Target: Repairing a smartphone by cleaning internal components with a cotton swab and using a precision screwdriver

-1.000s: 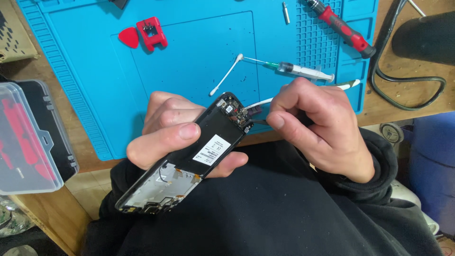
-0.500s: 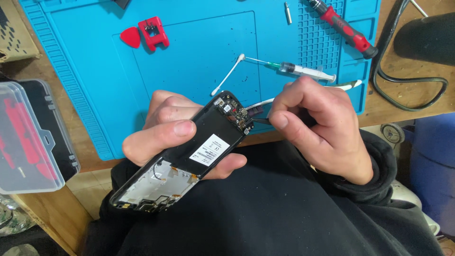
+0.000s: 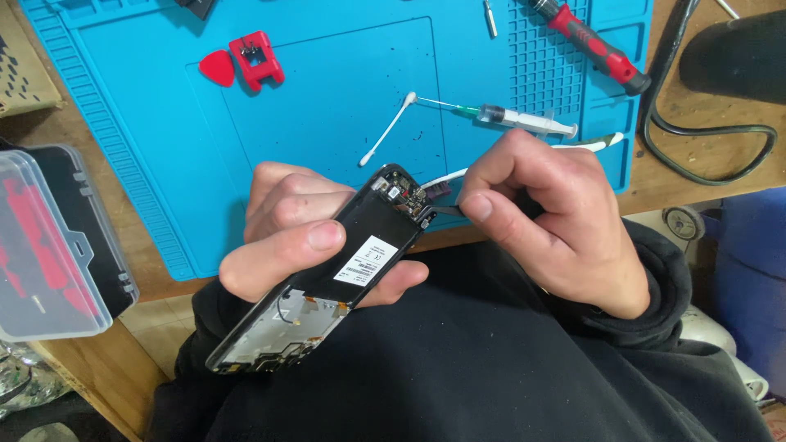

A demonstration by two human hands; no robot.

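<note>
My left hand [image 3: 286, 237] grips an opened black phone [image 3: 327, 274] held diagonally over my lap, its back off, a black battery with a white label and bare circuit parts showing. My right hand [image 3: 548, 217] pinches metal tweezers [image 3: 442, 210] whose tips touch the phone's upper end by a small circuit board. Both wrists are in black sleeves.
A blue work mat [image 3: 327, 106] covers the wooden table. On it lie a cotton swab [image 3: 389, 129], a syringe [image 3: 512, 119], a red clamp [image 3: 255, 59], a red pick [image 3: 217, 69] and a red-handled screwdriver [image 3: 598, 45]. A clear plastic case [image 3: 49, 245] sits left; a black cable [image 3: 704, 135] right.
The phone has tilted slightly and slid a little down-left in my left hand. My right hand stays at the phone's upper end with the tweezers.
</note>
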